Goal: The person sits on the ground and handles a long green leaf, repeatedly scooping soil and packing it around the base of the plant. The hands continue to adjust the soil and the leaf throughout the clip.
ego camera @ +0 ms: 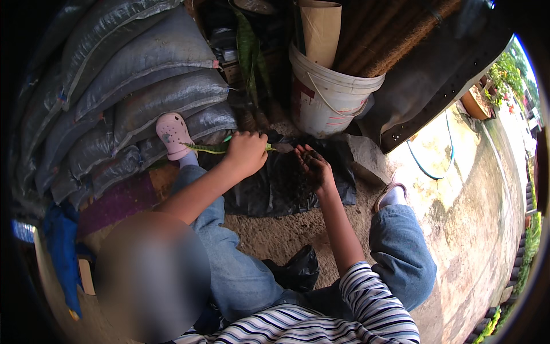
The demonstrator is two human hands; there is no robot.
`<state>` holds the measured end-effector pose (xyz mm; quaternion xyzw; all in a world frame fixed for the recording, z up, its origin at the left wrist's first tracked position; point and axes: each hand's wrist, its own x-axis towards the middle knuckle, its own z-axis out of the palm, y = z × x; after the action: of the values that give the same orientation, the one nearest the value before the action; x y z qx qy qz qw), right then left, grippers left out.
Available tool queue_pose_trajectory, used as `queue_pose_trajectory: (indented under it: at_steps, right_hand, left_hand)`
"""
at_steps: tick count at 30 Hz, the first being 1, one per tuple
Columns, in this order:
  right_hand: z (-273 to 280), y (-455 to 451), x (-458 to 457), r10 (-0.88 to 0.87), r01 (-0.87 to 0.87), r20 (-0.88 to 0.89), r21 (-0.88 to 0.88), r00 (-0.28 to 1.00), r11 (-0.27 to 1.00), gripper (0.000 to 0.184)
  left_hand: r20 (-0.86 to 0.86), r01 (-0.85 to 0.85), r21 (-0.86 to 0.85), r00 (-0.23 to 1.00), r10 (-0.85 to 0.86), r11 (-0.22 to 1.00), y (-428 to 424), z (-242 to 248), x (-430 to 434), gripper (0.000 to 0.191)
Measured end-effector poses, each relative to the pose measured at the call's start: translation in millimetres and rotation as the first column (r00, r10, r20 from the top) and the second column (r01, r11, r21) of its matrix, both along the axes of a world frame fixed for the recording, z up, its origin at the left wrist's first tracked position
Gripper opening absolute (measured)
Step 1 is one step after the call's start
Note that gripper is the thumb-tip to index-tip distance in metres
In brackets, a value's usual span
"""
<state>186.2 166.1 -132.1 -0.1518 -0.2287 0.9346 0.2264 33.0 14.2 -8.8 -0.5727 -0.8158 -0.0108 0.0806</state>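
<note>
My left hand (247,152) is closed around a snake plant leaf cutting (208,149) with yellow-green edges. The leaf points left towards the pink clog (172,135); its dark, soil-covered base (283,148) sticks out to the right of my fist. My right hand (316,167) is turned palm up just right of that base, fingers spread and slightly bent, with dark soil on palm and fingers. Whether loose soil rests in the palm is hard to tell. Under both hands lies a black plastic sheet (253,198) with dark soil (294,180) on it. A small bright green thing shows beside my left hand.
Filled grey sacks (146,51) are stacked at the left. Ahead stand a white bucket (320,103) holding a rolled brown sheet (320,32), and more snake plants (247,56). A stone block (367,159) is beside the plastic. A black plastic bag (296,268) lies between the legs.
</note>
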Motion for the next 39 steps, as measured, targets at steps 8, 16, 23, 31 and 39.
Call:
queue_pose_trajectory:
  at_steps: [8,16,23,31,39]
  right_hand:
    - [10,-3,0,-0.005,0.006,0.033,-0.032,0.999,0.999,0.031]
    - [3,-4,-1,-0.101,0.093,0.183,0.052,0.978,0.994,0.027]
    - [12,-1,1,0.008,-0.004,0.055,-0.072,0.998,0.997,0.032]
    - [6,-6,-2,-0.12,0.124,0.077,-0.055,0.99,0.991,0.03]
    - [23,-4,2,0.049,-0.059,-0.145,-0.064,0.988,0.996,0.039]
  left_hand:
    - [0.002,0.005,-0.014,1.0,-0.005,1.0,1,1,0,0.025]
    - [0.011,0.005,-0.027,1.0,-0.004,1.0,1,0,-1,0.025]
    - [0.024,0.004,-0.027,1.0,-0.003,1.0,1,1,0,0.025]
    - [0.025,0.007,-0.038,1.0,-0.006,0.999,1,0,0,0.025]
    - [0.05,0.0,-0.067,0.999,0.003,0.998,0,-1,0,0.025]
